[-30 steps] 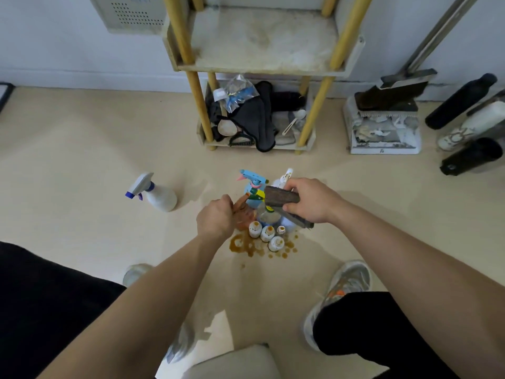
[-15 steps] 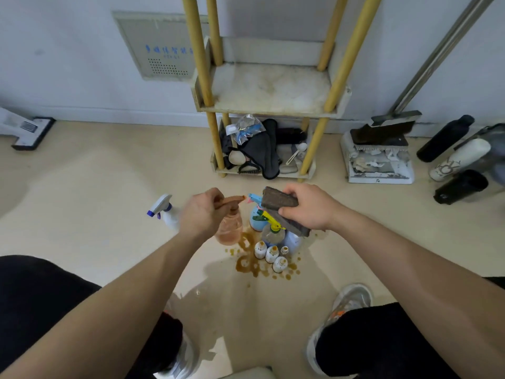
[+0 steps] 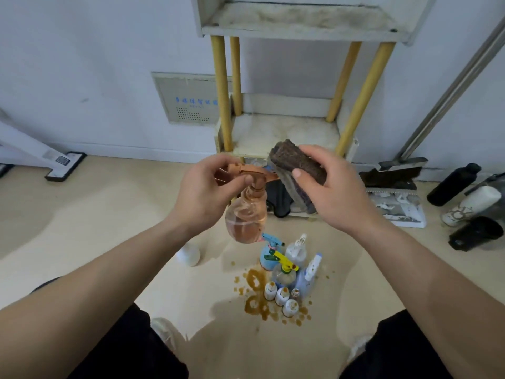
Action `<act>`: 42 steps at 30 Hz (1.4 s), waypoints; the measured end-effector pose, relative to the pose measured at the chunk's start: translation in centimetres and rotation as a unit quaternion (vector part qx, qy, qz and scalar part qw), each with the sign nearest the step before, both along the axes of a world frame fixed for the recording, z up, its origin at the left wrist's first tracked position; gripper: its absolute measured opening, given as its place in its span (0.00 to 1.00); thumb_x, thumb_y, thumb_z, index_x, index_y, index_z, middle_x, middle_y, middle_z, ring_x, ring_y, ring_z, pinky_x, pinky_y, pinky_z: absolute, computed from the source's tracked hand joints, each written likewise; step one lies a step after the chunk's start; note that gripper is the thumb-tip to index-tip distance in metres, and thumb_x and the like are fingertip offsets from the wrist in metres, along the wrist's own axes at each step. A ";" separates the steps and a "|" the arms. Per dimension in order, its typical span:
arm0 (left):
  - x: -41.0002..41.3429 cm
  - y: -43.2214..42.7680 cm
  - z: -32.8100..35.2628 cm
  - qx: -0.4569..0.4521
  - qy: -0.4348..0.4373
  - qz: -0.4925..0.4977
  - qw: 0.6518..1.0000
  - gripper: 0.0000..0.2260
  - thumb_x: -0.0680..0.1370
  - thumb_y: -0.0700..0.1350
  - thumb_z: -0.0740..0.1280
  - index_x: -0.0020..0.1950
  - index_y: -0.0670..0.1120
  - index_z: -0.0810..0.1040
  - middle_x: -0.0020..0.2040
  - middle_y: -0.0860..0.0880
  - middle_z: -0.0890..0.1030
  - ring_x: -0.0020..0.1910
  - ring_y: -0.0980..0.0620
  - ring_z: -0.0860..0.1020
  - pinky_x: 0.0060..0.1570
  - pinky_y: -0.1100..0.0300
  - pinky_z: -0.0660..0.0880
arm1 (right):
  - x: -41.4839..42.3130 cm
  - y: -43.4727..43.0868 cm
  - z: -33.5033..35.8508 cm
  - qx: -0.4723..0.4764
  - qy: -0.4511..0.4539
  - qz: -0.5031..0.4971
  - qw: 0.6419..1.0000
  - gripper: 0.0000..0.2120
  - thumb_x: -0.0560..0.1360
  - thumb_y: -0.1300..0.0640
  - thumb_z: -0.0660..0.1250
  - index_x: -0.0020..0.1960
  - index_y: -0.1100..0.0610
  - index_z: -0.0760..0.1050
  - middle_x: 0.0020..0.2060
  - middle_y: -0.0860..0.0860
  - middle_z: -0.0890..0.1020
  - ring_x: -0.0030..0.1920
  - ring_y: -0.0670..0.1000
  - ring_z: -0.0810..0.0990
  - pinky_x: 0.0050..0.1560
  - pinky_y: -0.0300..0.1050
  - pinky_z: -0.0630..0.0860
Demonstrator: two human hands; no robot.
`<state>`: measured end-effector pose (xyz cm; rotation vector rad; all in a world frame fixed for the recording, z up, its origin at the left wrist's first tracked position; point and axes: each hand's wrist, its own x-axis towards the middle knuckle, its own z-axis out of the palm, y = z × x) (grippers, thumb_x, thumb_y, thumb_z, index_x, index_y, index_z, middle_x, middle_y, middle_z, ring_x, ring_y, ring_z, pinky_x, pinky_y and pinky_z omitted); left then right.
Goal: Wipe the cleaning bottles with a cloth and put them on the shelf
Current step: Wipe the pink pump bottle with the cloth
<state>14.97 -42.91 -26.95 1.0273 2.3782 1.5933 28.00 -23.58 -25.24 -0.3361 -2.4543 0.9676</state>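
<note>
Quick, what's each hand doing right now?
Left hand: closed, fingers gripping the orange spray bottle by its trigger head.
Right hand: closed, holding the folded cloth.

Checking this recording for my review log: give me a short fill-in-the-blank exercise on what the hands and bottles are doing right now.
The left hand holds an orange spray bottle by its trigger head, above the ___.
The right hand grips a folded dark ___.
The other bottles stand beside a ___ spill.
Missing words: floor; cloth; brown.
</note>
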 end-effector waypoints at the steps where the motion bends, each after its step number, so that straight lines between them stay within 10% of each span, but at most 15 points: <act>1: 0.1 0.1 0.1 0.007 0.001 -0.003 1.000 0.05 0.75 0.45 0.76 0.46 0.50 0.81 0.32 0.58 0.77 0.33 0.57 0.75 0.36 0.65 0.71 | -0.2 -0.1 -0.2 0.032 0.017 -0.014 0.999 0.16 0.80 0.56 0.66 0.67 0.48 0.77 0.52 0.47 0.78 0.53 0.46 0.76 0.54 0.47 0.74; 14: 1.0 2.0 -0.7 0.025 -0.057 0.010 0.998 0.10 0.72 0.44 0.79 0.41 0.41 0.81 0.33 0.44 0.82 0.32 0.44 0.78 0.32 0.52 0.76 | -1.4 -2.4 -0.4 0.300 0.097 0.033 0.948 0.20 0.75 0.61 0.60 0.62 0.51 0.83 0.51 0.56 0.78 0.44 0.58 0.77 0.30 0.49 0.75; 18: 0.6 1.7 -0.2 0.026 -0.068 0.017 0.997 0.06 0.72 0.44 0.79 0.42 0.49 0.83 0.34 0.56 0.83 0.30 0.61 0.77 0.34 0.68 0.72 | -1.0 -0.7 -0.7 0.278 0.068 0.008 0.958 0.18 0.77 0.58 0.58 0.58 0.52 0.84 0.51 0.55 0.78 0.42 0.56 0.77 0.32 0.45 0.71; 25: 0.8 2.2 -0.7 0.018 -0.050 0.012 0.999 0.09 0.69 0.50 0.78 0.44 0.48 0.84 0.38 0.48 0.85 0.38 0.48 0.83 0.42 0.45 0.81 | -1.5 -1.3 -1.6 0.208 0.087 0.017 0.974 0.18 0.77 0.61 0.59 0.58 0.52 0.85 0.52 0.55 0.77 0.42 0.48 0.70 0.35 0.44 0.70; 42: 0.3 1.6 -0.3 0.057 -0.091 0.038 0.993 0.06 0.74 0.45 0.78 0.49 0.47 0.85 0.40 0.46 0.85 0.36 0.49 0.82 0.36 0.58 0.75 | -1.6 -0.4 -2.9 0.191 0.094 -0.002 0.977 0.19 0.76 0.65 0.63 0.63 0.53 0.82 0.52 0.55 0.76 0.39 0.49 0.72 0.35 0.45 0.71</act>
